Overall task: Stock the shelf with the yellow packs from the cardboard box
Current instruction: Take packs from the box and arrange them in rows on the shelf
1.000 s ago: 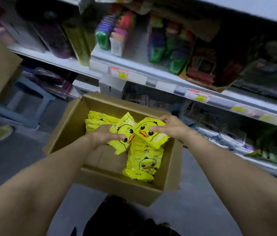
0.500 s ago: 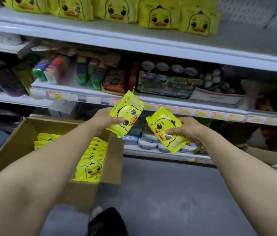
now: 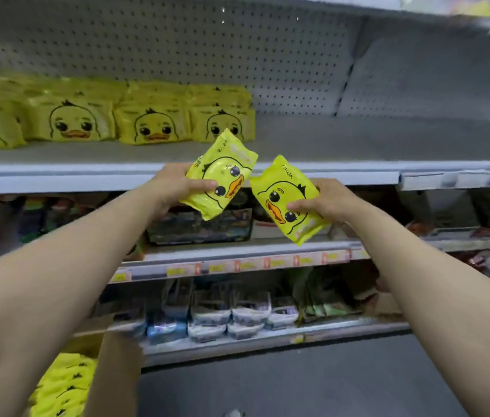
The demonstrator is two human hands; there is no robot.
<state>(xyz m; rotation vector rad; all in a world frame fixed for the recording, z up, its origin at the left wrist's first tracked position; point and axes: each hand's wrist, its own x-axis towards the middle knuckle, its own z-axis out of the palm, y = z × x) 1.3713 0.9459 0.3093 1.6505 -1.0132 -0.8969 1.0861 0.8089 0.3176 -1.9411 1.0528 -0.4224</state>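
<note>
In front of the shelf [image 3: 343, 139]: both packs are now up from the cardboard box [image 3: 114, 374], level with the shelf lip.
Left hand [image 3: 174, 188]: grips the left pack [image 3: 219, 176], tilted.
Right hand [image 3: 327, 203]: grips the right pack [image 3: 285, 200], slightly lower.
Stocked row [image 3: 153, 124]: bare shelf lies to its right.
Meaning: placing probably comes next; more packs wait in the box.

left hand [image 3: 174, 188] bare | right hand [image 3: 326, 203] bare | left forearm [image 3: 57, 266] bare | right forearm [image 3: 418, 266] bare

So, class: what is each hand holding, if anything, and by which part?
Left hand: left pack, by its left side. Right hand: right pack, by its right side. Thumbs lie across the fronts.
</note>
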